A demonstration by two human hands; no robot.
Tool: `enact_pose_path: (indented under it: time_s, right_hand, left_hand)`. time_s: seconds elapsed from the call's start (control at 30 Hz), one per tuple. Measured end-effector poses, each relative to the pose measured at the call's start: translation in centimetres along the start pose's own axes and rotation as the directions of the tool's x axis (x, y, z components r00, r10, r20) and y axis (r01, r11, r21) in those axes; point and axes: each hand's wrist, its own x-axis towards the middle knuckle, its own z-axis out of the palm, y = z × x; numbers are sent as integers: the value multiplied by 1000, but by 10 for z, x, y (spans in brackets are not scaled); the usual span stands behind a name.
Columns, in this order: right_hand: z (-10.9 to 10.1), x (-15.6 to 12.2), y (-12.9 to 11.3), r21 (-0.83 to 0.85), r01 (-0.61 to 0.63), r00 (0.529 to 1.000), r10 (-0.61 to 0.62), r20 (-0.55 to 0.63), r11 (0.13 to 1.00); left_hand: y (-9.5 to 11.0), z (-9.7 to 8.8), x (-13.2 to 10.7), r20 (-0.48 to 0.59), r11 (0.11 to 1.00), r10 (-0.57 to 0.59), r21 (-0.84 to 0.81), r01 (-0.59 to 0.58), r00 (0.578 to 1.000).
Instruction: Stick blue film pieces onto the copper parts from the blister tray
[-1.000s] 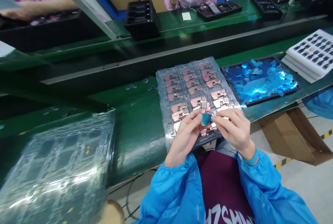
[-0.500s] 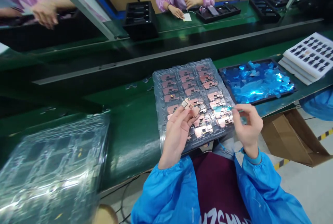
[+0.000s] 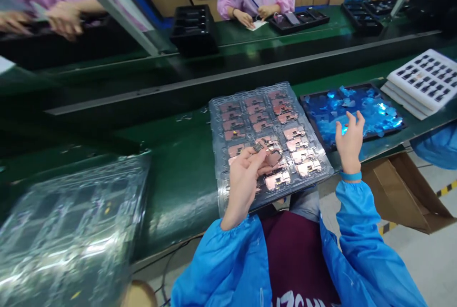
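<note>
My left hand [image 3: 246, 173] grips a small circuit board [image 3: 273, 157] between thumb and fingers, just above a clear plastic tray [image 3: 218, 154]. Rows of copper-coloured circuit boards [image 3: 277, 180] lie in that tray's pockets. Over the near edge of a black tray [image 3: 323, 136], my right hand [image 3: 350, 140] is raised with its fingers apart, and I see nothing held in it. Crumpled pieces of blue film [image 3: 371, 112] fill much of the black tray.
Stacked clear trays [image 3: 82, 216] lie at the left. White foam trays with dark slots [image 3: 424, 76] stand at the far right. An open cardboard box [image 3: 403, 193] sits below the bench edge. Across the bench, co-workers' hands are busy near black trays [image 3: 300, 20].
My right hand has moved right and away from me, from the board tray to the blue film. Its pinch has opened, and the bluish film it held is gone. My left hand tilts the board differently.
</note>
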Motion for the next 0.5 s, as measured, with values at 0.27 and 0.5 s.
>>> enact_pose_path:
  time_s: [0.27,0.5]
  right_hand:
    - [-19,-76,-121,481,129,887,-318,336,867]
    - [-28,-73,-107,466,97,925,-253,285,880]
  left_hand:
    - [-8,6,-11,25,998,51,32,-52,998]
    - [42,-59,7,13,803,432,451,-391,902]
